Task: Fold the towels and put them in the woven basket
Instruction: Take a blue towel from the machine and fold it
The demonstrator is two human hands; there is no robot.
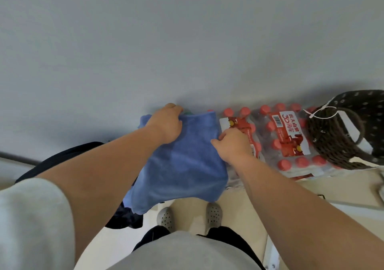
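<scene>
A blue towel (182,165) hangs in front of me, held up by both hands close to the grey wall. My left hand (166,124) grips its top left edge with curled fingers. My right hand (232,145) pinches its right edge, lower down. The towel's lower part drapes toward my feet. The dark woven basket (340,143) with a handle and a white tag stands at the far right, beside the bottle packs.
Two shrink-wrapped packs of red-capped bottles (286,143) stand against the wall between the towel and the basket. A dark cloth pile (126,217) lies at lower left, behind the towel. My pale shoes (214,215) stand on a cream floor.
</scene>
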